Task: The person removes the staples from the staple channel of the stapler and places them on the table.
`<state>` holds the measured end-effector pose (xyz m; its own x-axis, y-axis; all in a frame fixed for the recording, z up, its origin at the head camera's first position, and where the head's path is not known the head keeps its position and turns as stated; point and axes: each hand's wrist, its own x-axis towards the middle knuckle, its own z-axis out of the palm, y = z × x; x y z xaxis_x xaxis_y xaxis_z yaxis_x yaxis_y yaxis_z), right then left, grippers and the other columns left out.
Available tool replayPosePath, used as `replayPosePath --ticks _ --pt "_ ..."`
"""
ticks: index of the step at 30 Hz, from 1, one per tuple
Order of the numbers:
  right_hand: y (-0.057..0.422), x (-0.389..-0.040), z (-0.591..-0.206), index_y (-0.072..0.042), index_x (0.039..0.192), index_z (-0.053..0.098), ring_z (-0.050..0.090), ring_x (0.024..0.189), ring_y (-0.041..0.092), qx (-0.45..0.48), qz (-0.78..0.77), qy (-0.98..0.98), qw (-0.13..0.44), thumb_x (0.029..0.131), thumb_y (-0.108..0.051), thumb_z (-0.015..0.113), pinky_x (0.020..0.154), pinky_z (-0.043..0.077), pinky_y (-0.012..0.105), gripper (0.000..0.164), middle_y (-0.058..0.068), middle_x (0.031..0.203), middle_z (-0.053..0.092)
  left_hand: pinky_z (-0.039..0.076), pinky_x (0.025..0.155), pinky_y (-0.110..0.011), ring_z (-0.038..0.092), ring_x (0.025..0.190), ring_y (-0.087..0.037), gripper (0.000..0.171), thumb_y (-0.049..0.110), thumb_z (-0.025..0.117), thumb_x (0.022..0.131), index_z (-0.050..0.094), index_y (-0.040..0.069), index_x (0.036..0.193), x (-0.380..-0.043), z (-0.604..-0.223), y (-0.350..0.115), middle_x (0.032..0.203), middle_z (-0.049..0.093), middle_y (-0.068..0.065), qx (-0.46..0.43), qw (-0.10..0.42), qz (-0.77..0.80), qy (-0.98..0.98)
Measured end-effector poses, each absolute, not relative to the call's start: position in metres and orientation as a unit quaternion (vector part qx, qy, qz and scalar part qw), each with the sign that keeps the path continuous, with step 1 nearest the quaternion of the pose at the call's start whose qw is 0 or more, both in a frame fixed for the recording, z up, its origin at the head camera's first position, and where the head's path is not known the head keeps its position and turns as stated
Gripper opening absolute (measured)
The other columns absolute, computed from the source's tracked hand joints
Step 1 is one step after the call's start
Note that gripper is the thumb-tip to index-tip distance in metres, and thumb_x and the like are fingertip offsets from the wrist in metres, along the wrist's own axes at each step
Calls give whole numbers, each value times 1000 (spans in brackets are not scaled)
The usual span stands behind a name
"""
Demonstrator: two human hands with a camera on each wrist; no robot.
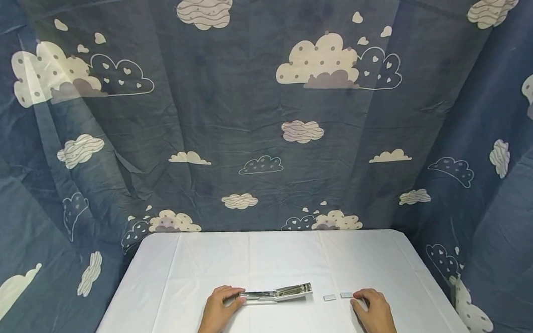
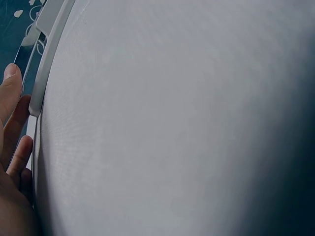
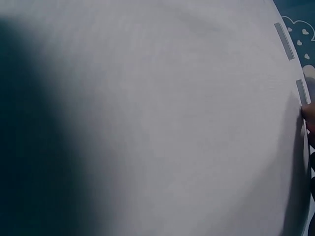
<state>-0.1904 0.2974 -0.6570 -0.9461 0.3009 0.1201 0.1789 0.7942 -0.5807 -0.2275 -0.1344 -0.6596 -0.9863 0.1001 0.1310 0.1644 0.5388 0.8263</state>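
Observation:
An opened stapler (image 1: 275, 294), white with a shiny metal magazine, lies across the table in the head view. Its left end is in the grip of my left hand (image 1: 221, 309), thumb on the near side and fingers over the far side. In the left wrist view, the thumb (image 2: 11, 81) lies along the metal part. Two small grey staple strips sit right of the stapler: a left strip (image 1: 329, 298) and a right strip (image 1: 346, 295). My right hand (image 1: 374, 311) has its fingertips right at the right strip's outer end, with index finger and thumb slightly apart.
A white cloth covers the table (image 1: 199, 270). Behind it and at both sides hangs a dark blue curtain (image 1: 245, 102) with a cloud print. The table's far edge runs just below the curtain.

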Motion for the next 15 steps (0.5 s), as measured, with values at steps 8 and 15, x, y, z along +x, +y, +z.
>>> replayPosePath --ticks 8,15 --pt "302 -178 -658 -3 117 68 54 128 43 -116 291 -948 61 89 -16 78 112 42 63 32 19 130 65 47 109 -61 62 124 -33 33 46 79 87 79 27 113 -227 -662 -134 120 74 0 -77 41 -468 -879" --pt "308 -166 -662 -2 129 62 54 131 48 -66 267 -961 29 89 -18 79 110 43 66 47 21 136 61 46 110 -63 61 128 -37 40 48 77 88 76 25 121 -224 -661 -140 127 72 -4 -71 24 -474 -877"
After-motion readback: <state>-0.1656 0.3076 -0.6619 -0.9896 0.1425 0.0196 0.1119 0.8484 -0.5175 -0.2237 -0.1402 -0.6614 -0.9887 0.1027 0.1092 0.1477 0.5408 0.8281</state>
